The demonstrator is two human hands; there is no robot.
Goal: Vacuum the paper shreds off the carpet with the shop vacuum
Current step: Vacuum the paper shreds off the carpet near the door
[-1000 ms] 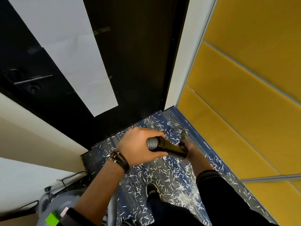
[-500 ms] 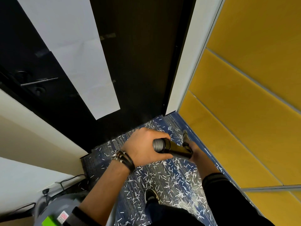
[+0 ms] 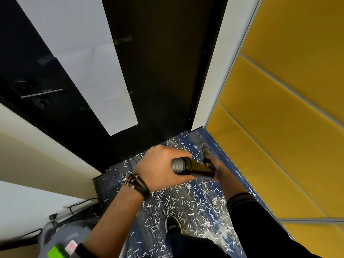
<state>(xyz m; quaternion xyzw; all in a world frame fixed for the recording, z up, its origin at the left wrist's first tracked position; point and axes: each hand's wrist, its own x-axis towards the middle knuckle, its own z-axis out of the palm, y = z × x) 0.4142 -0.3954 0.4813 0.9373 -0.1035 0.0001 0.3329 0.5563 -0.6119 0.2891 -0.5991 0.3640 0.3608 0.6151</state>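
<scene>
Gripping the top of the black wand [image 3: 200, 170] where the grey hose [image 3: 177, 165] joins it, the left hand [image 3: 162, 168] curls round the tube. The right hand [image 3: 222, 171] clasps the wand lower down. Its nozzle [image 3: 205, 150] points down at the blue carpet [image 3: 212, 140] in the far right corner, by the dark door [image 3: 158, 81] and yellow wall [image 3: 279, 118]. White paper shreds [image 3: 186, 203] litter the carpet around a shoe [image 3: 173, 223]. The grey vacuum [image 3: 65, 237] sits near left.

Left hand [image 3: 160, 169] holds wand [image 3: 199, 168]; right hand [image 3: 222, 171] likewise.
</scene>
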